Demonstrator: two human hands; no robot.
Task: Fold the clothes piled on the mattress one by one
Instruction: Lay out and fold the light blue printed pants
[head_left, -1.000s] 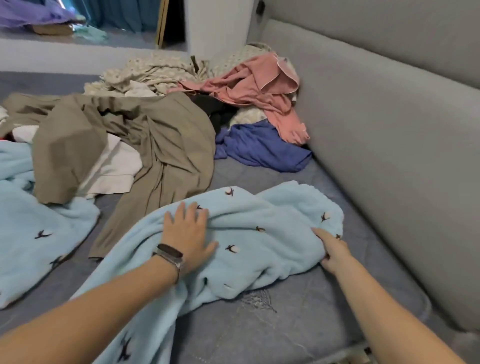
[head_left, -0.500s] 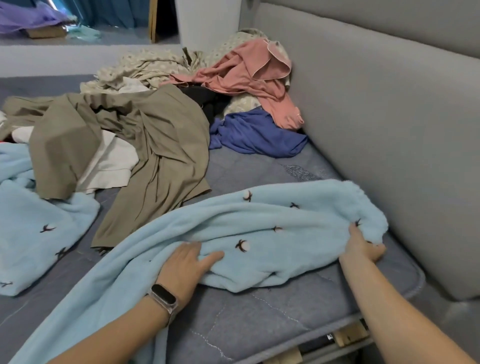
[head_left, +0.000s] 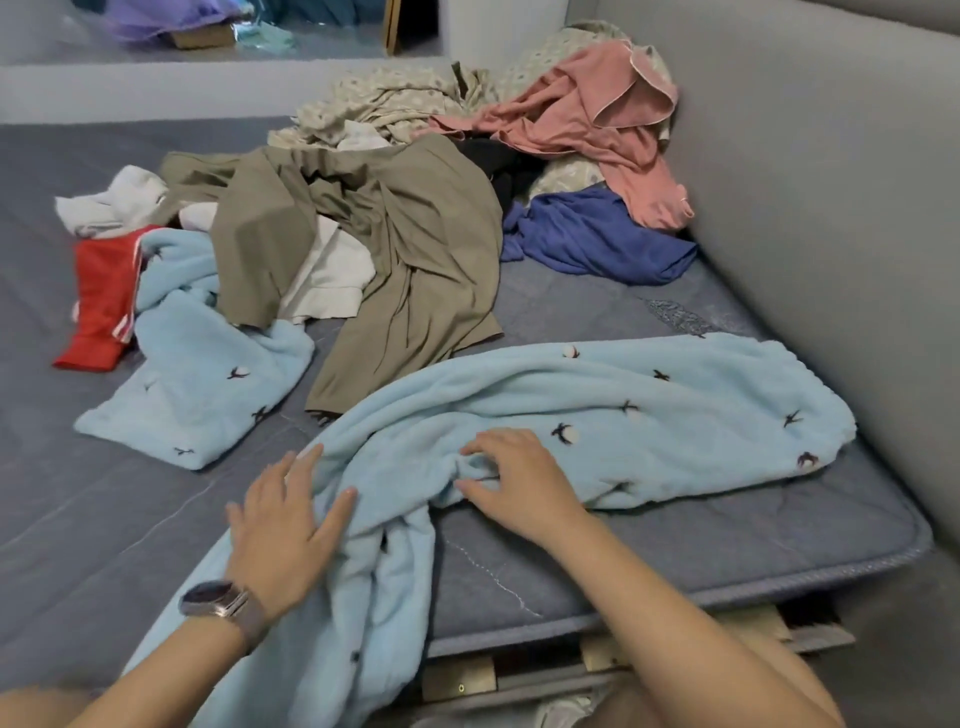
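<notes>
A light blue fleece garment with small dark bird marks lies stretched across the near part of the grey mattress, one end hanging over the front edge. My left hand rests flat on its left part, fingers spread, a watch on the wrist. My right hand lies on the middle of the garment, fingers curled and bunching a fold of the fleece. Behind lie an olive garment, a second light blue fleece piece, a blue garment and a pink one.
A red piece with white stripes and white clothes lie at the left. A grey padded headboard walls the right side. Patterned beige cloth is heaped at the back. Slats show under the mattress's front edge.
My right hand left the garment's far right end and came to its middle. My left hand slid left along the fleece. The garment now lies longer across the mattress.
</notes>
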